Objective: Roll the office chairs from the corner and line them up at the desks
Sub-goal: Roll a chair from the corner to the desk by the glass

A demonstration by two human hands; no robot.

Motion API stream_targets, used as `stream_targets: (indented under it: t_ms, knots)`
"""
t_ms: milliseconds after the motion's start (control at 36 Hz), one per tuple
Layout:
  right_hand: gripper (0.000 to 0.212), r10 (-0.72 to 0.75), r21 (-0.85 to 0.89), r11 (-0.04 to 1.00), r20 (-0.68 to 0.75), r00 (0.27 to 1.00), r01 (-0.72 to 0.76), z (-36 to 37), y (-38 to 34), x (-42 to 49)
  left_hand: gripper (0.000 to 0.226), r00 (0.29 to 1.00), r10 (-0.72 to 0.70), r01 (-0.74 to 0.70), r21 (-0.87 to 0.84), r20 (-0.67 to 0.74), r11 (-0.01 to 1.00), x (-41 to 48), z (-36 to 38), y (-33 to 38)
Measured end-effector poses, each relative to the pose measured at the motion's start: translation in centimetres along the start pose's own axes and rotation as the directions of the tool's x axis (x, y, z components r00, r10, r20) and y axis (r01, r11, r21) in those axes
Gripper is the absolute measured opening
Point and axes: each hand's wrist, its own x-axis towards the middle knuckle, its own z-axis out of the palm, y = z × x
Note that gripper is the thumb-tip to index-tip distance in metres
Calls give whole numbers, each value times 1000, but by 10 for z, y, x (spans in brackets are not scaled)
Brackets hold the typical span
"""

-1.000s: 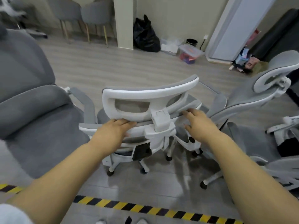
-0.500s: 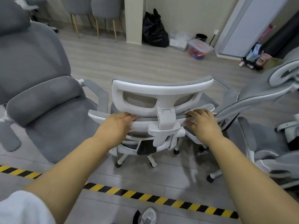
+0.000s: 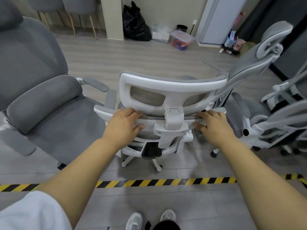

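A white-framed office chair [image 3: 171, 90] with grey mesh stands right in front of me, its back toward me. My left hand [image 3: 123, 123] grips the top edge of its backrest left of the headrest post, fingers over the rim and thumb underneath. My right hand [image 3: 214, 126] grips the same edge on the right side. A large grey padded chair [image 3: 38, 90] sits close on the left. Another white and grey chair [image 3: 259, 103] leans at the right, touching or nearly touching the held chair.
Yellow-black hazard tape [image 3: 149, 182] crosses the floor between my feet and the chair. Beyond lie open wood-look floor, a pillar [image 3: 113, 17], a black rubbish bag [image 3: 135, 25], plastic boxes [image 3: 181, 39] and two wooden-legged chairs [image 3: 78, 7] by the far wall.
The held chair has come nearer to me and the tape line. My thumbs now wrap under the backrest edge. The view has shifted so my shoes show at the bottom.
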Motion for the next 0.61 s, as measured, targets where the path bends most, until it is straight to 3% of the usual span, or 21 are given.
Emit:
stream_targets:
  t_ms: [111, 278, 611]
  knots:
    - [47, 17, -17, 1000, 5, 1000, -17, 5, -13, -38, 47, 1000, 5, -5, 12, -24, 1000, -33, -6, -1]
    - [53, 19, 30, 999, -38, 999, -18, 13, -24, -91, 34, 997, 26, -26, -4, -76, 1000, -76, -15, 2]
    - [55, 26, -32, 999, -93, 995, -29, 25, -20, -205, 36, 985, 106, -102, 36, -135, 994, -166, -24, 48]
